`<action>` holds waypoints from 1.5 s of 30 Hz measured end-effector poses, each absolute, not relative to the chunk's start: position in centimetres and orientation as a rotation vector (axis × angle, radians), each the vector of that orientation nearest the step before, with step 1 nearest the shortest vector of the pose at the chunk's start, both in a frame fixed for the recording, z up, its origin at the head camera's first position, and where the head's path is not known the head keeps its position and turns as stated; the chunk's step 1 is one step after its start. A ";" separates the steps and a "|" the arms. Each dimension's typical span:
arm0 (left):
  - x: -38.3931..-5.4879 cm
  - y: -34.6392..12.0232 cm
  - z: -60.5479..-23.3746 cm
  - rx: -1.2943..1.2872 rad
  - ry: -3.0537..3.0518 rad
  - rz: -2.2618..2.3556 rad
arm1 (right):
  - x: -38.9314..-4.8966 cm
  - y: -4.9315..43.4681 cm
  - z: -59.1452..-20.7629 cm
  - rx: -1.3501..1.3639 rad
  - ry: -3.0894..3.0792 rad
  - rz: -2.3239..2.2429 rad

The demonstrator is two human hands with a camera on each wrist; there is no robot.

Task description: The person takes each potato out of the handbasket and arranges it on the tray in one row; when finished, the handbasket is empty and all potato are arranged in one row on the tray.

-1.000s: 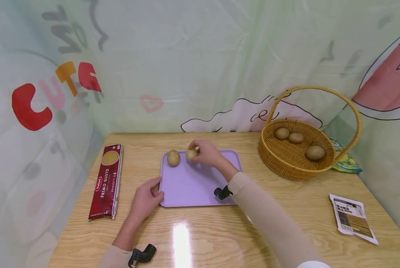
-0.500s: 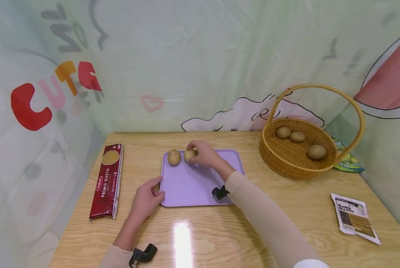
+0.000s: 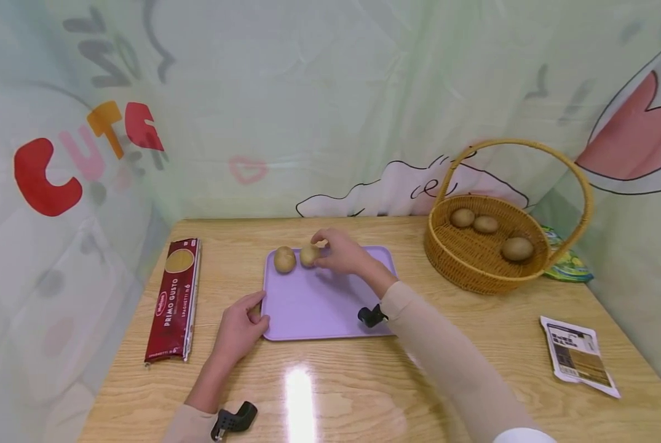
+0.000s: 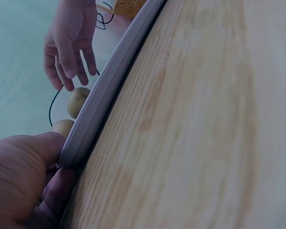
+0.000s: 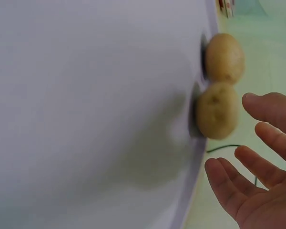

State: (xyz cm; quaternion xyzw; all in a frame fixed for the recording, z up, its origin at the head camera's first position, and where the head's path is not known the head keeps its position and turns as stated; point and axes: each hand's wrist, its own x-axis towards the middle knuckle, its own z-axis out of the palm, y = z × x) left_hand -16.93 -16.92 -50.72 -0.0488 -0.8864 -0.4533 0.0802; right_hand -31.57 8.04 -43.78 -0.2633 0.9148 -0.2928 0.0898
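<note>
On the lilac tray (image 3: 330, 314), two round potatoes lie side by side near the far left corner. My right hand (image 3: 341, 251) is just right of the nearer-to-centre potato (image 3: 309, 256); in the right wrist view its fingers are spread and apart from that potato (image 5: 217, 110). The other potato (image 3: 284, 260) sits to its left. At the tray's left edge my left hand (image 3: 240, 326) pinches the rim, with the thumb and fingers around the tray edge (image 4: 93, 117) in the left wrist view.
A wicker basket (image 3: 460, 274) with a tall handle stands at the back right, holding three brown oval potato-like things (image 3: 517, 249). Behind it lies a green packet (image 3: 570, 264). A red spaghetti pack (image 3: 172, 301) lies left, and a white-and-brown pouch (image 3: 579, 357) lies right.
My right hand has let go of the second potato and its fingers have opened away from it. That potato rests beside the first. The left hand stays at the tray edge.
</note>
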 end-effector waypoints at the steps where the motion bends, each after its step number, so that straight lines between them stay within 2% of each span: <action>1: -16.9 -16.9 -50.7 -0.143 -2.651 -1.360 | -31.5 8.3 -43.5 -0.780 2.724 -0.872; 20: -16.9 -17.3 -50.9 -0.094 -2.672 -1.366 | -31.2 14.4 -38.0 -0.847 2.835 -0.959; 45: -16.6 -17.1 -50.4 -0.117 -2.694 -1.360 | -32.0 25.1 -33.2 -0.425 2.960 -0.939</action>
